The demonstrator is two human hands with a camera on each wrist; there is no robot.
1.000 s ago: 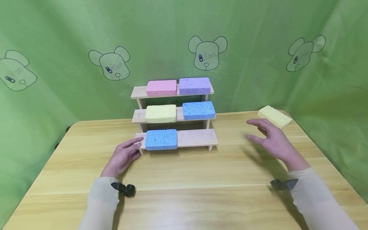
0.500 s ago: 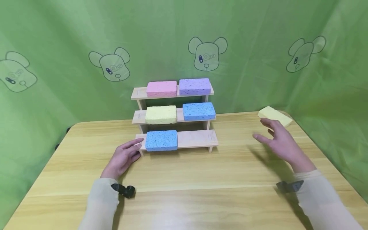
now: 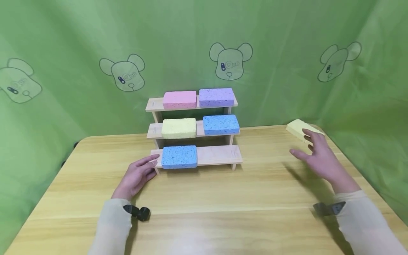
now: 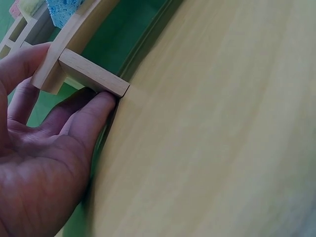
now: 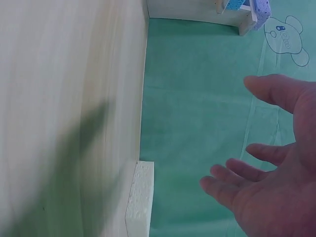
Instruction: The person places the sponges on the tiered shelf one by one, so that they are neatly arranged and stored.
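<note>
My left hand (image 3: 137, 175) holds the left end of a three-tier wooden display rack (image 3: 220, 154), its digits around the lowest board and leg (image 4: 94, 74). A blue sponge (image 3: 179, 157) lies on that board beside the fingers. On the middle tier sit a yellow sponge (image 3: 179, 128) and another blue sponge (image 3: 221, 124). Pink (image 3: 180, 99) and purple (image 3: 216, 97) sponges rest on top. My right hand (image 3: 322, 159) hovers with spread fingers and nothing in it, close to a loose yellow sponge (image 3: 296, 128) that it partly covers in the head view.
The rack stands toward the back of a light wooden table (image 3: 204, 198). Green cloth (image 3: 178, 42) printed with bear heads hangs behind and at both sides. The loose yellow sponge lies at the table's far right corner.
My right hand has moved to the right, toward the loose yellow sponge, and now overlaps it in the head view. The left hand stays at the rack, and the sponges have not moved.
</note>
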